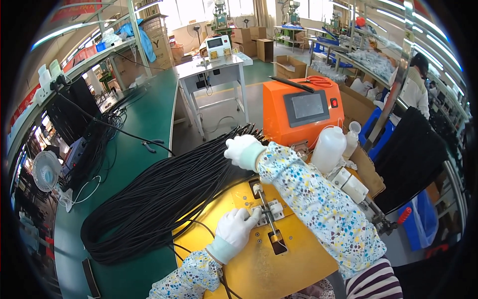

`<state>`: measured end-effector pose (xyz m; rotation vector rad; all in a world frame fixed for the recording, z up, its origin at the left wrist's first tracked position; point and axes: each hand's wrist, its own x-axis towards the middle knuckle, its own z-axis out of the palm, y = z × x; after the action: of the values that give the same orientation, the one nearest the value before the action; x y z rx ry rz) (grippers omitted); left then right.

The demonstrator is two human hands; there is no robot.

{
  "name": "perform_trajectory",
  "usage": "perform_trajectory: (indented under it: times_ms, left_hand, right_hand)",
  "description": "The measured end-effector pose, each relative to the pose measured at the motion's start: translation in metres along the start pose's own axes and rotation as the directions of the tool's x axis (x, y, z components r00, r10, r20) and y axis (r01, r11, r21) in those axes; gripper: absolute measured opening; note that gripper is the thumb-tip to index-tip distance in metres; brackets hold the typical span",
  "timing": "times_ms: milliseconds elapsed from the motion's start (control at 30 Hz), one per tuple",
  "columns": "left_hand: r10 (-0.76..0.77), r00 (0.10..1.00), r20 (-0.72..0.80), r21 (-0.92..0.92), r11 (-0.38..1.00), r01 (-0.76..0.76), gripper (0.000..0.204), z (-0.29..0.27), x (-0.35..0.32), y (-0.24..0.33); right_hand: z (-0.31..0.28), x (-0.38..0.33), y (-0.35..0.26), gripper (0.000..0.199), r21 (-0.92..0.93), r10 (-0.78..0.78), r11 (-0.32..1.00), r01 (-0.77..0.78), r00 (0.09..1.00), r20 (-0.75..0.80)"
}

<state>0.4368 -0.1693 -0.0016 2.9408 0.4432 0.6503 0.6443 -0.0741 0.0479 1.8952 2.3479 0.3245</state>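
While the white-gloved left hand (238,226) rests curled with fingertips on a small metal clamp fixture (269,213) bolted to the glossy yellow plate (259,269), the gloved right hand (242,150) closes around cable ends. These belong to a long, matte black cable bundle (159,199) looped across the green bench (144,119), beside a boxy orange machine (298,112).

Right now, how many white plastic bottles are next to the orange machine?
2. A larger bottle stands right of the orange machine, by the right hand's sleeve. A smaller bottle stands just behind it, partly hidden. More may be hidden behind the arm.
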Motion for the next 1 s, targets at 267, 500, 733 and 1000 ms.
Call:
perform_trajectory:
  times_ms: [267, 500, 733, 1000]
  left_hand:
    - [-0.017, 1.0, -0.007, -0.025, 1.0, 0.017, 0.04, 0.003, -0.005, -0.005]
    - [-0.053, 0.999, -0.006, -0.004, 0.999, 0.053, 0.039, -0.001, -0.009, -0.01]
    - [-0.133, 0.98, -0.151, -0.045, 0.991, 0.128, 0.034, 0.002, -0.002, -0.011]
    - [-0.063, 0.966, 0.252, -0.161, 0.981, 0.106, 0.032, -0.04, 0.007, 0.004]
  right_hand:
    - [-0.012, -0.003, 0.006, 0.014, -0.117, -0.281, 0.958, 0.261, 0.781, -0.558]
    - [-0.063, -0.099, -0.013, 0.017, -0.099, -0.172, 0.985, 0.142, 0.74, -0.65]
    - [-0.025, -0.173, -0.011, 0.031, 0.024, -0.014, 0.999, 0.039, 0.753, -0.657]
    - [-0.016, -0.189, -0.028, 0.024, 0.465, 0.322, 0.88, -0.091, 0.835, -0.446]
